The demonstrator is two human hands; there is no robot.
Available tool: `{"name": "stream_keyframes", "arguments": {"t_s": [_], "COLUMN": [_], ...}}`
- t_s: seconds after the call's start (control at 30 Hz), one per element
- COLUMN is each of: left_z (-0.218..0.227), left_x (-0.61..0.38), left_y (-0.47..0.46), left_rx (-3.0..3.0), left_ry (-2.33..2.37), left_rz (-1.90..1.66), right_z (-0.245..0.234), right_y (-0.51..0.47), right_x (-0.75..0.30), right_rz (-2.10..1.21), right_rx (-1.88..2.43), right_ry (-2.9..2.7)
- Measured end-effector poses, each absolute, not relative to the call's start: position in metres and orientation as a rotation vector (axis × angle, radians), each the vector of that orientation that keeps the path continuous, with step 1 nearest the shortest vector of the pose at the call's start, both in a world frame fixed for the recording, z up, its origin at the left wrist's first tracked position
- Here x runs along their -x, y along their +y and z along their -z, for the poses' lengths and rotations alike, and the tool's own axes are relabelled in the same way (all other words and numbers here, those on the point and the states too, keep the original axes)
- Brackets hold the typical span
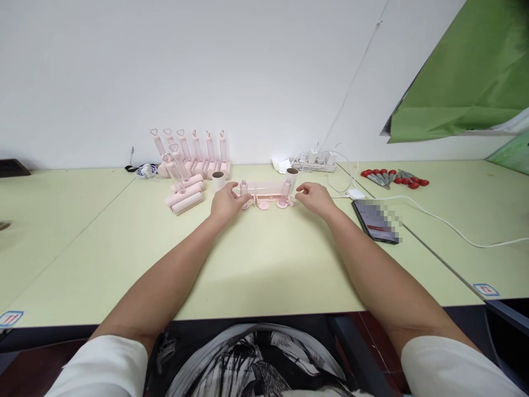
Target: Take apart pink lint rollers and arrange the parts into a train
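My left hand (226, 203) is closed around a small clear pink tube (243, 189), its thumb across the front. My right hand (317, 199) has curled fingers with a small gap between thumb and forefinger, and nothing shows in it. Nearest to it stands a second clear pink tube (285, 192) on a round base. Between the hands lie a round pink disc (263, 205) and a long pale pink cylinder-like piece (268, 188). A white cardboard-like roll (291, 175) stands behind the right tube, and another roll (219, 181) stands behind my left hand.
Several pink tubes with heart-shaped tops (197, 144) stand at the back left, on pink cylinders (187, 202). To the right are a phone (374, 221), a white cable (438, 212), a power strip (316, 161) and several red-handled tools (382, 175). A wall rises behind.
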State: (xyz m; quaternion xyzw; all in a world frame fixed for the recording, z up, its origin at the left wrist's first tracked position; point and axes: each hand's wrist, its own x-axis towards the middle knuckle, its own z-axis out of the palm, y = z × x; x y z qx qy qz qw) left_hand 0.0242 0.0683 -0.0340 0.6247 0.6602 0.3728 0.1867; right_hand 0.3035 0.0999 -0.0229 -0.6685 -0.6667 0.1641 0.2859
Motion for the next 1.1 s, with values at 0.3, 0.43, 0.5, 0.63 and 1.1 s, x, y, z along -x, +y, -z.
{"name": "stream_keyframes", "arguments": {"t_s": [0.3,0.43,0.5,0.63,1.1], "left_z": [0.001,-0.002,0.002,0.010,0.036], "left_x": [-0.006,0.015,0.029,0.067,0.113], "left_y": [0.044,0.028,0.022,0.026,0.056], "left_rx": [-1.744,-1.724,-1.746,-1.666,-1.520], "left_ry": [1.794,1.788,1.817,1.894,2.379], "left_rz": [-1.504,-1.703,-1.780,-2.049,-1.501], "right_z": [0.033,0.039,0.041,0.044,0.044], "right_y": [0.102,0.107,0.109,0.110,0.111], "right_x": [-0.298,-0.295,-0.293,-0.293,-0.307], "right_rz": [-0.450,-0.392,-0.399,-0.427,-0.652], "right_rx": [1.831,1.825,1.812,1.786,1.669], "right_ry": [-1.829,-1.791,-1.781,-1.760,-1.409]}}
